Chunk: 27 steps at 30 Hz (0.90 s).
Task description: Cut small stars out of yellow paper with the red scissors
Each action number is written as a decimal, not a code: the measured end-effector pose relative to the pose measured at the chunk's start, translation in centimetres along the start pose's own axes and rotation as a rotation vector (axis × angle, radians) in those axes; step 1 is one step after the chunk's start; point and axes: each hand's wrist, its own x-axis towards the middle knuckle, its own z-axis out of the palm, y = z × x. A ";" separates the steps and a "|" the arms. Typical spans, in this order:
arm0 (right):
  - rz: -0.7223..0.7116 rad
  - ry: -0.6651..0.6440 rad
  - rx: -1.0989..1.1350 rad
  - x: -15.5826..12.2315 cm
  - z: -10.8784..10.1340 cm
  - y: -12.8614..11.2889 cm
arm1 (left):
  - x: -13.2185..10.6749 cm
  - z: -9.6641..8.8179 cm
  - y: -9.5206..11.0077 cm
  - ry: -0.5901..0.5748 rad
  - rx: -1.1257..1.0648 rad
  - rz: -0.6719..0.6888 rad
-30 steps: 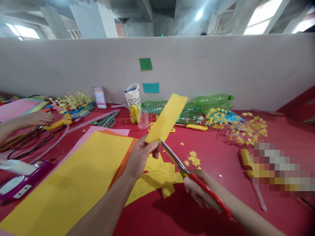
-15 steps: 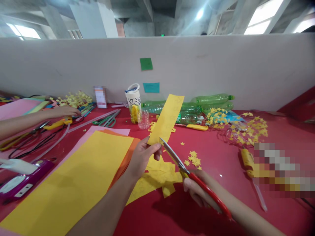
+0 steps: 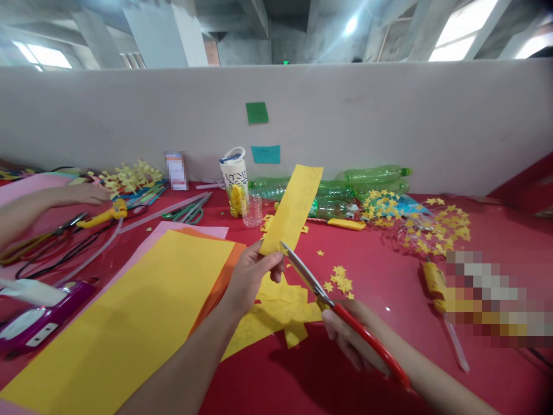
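My left hand [image 3: 254, 274] pinches the lower end of a yellow paper strip [image 3: 296, 204], which slants up and away from me. In my right hand [image 3: 352, 334] is a pair of red-handled scissors [image 3: 311, 276]; their blades look closed or nearly so, and the tips meet the strip beside my left thumb. Yellow paper scraps [image 3: 276, 317] lie on the table under my hands. A little pile of cut yellow stars [image 3: 340, 280] sits right of the blades. Left of my forearm is a stack of yellow sheets [image 3: 142, 294] over orange and pink ones.
Green plastic bottles [image 3: 374, 174] lie along the white partition [image 3: 129, 115]. Star sprays [image 3: 440, 227] and a yellow glue gun [image 3: 434, 282] are at right. A patterned cup [image 3: 233, 173] stands at the back. Another person's hand [image 3: 82, 193] reaches in at left, near a second glue gun [image 3: 103, 218].
The other person's hand has drawn back to the left. My hands, the strip and the scissors have barely moved.
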 end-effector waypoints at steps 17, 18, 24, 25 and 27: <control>-0.020 -0.016 0.011 0.2 -0.3 0.3 | 0.3 -0.4 0.9 0.096 -0.061 0.024; -0.018 -0.021 0.007 0.2 -0.3 0.3 | 0.3 -0.4 0.9 0.094 -0.057 0.034; -0.110 -0.024 -0.040 0.1 -0.3 0.5 | 0.2 -0.6 1.0 0.069 0.026 0.094; -0.117 -0.023 -0.042 0.1 -0.3 0.5 | 0.2 -0.6 1.1 0.060 0.037 0.095; -0.121 -0.022 -0.037 0.0 -0.3 0.4 | 0.3 -0.7 1.1 0.045 0.057 0.094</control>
